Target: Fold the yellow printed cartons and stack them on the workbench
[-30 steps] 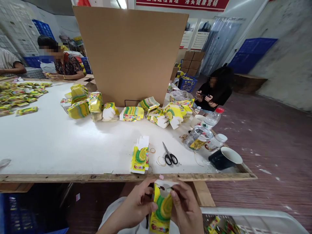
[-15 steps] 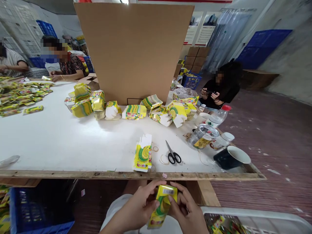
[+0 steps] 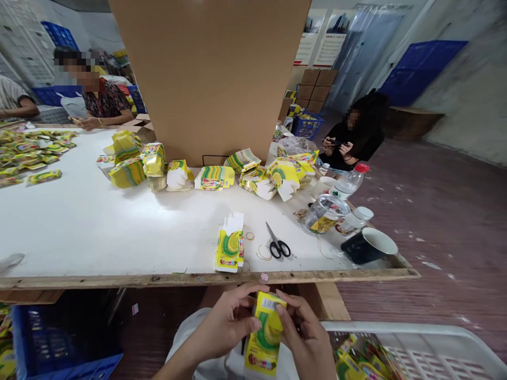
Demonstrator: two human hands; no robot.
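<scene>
A small yellow and green printed carton [image 3: 264, 338] is held over my lap, just below the table's front edge. My left hand [image 3: 233, 319] grips its left side, thumb on the front. My right hand [image 3: 304, 332] holds the upper right, with the thumb against the front near the barcode end. The fingers behind the carton are partly hidden. On the table ahead lies a stack of flat yellow cartons [image 3: 229, 245] with white flaps up. Black-handled scissors [image 3: 278, 245] lie to its right, with rubber bands [image 3: 263, 252] between.
Bundles of flat cartons [image 3: 214, 178] line the table before a tall cardboard sheet [image 3: 214, 79]. A dark cup [image 3: 358, 248], jars and a bottle [image 3: 350, 182] crowd the right edge. A white basket [image 3: 420, 330] and a blue crate [image 3: 67, 364] flank my lap. Other people sit around.
The carton has turned a little more upright, its front facing me more fully. Both hands stay on it. The whole view has shifted slightly.
</scene>
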